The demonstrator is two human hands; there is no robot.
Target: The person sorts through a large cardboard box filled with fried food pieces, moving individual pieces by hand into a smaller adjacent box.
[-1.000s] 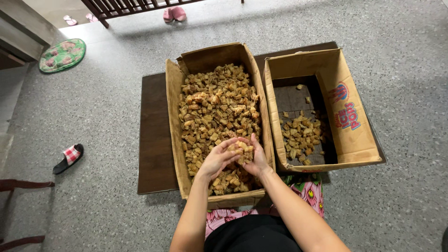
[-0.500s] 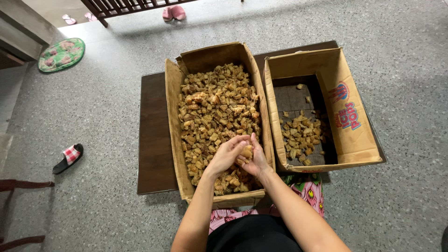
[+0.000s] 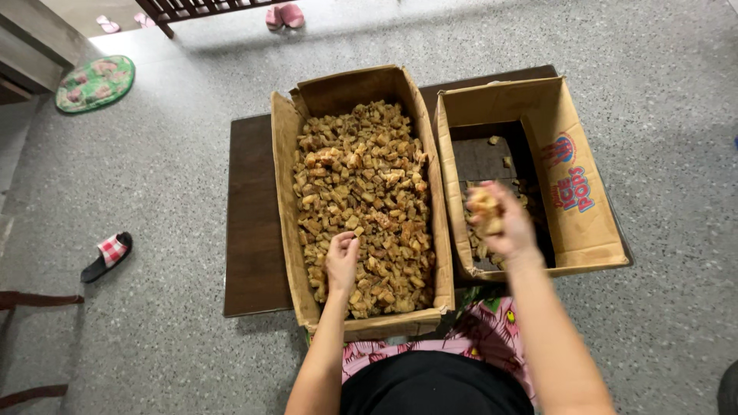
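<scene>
Below, 2 cardboard boxes side by side on a dark desk [image 3: 250, 230]. L box [image 3: 283, 177] is near full of brown chunks [image 3: 361, 184], too many to count; R box [image 3: 573, 138] holds a thin scatter, partly hidden behind the R hand. L hand [image 3: 342, 261] rests curled on the chunks in the L box; can't tell if it grips any. R hand [image 3: 503, 223], blurred, is closed on a clump of chunks [image 3: 484, 209] over the R box. Floor: 1 checked slipper [image 3: 108, 256], 1 green mat [image 3: 96, 83], pink slippers cut off at the top edge.

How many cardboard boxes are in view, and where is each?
2. The full box of brown pieces sits under the left hand; the nearly empty box stands to its right, under the right hand. None seems hidden.
</scene>
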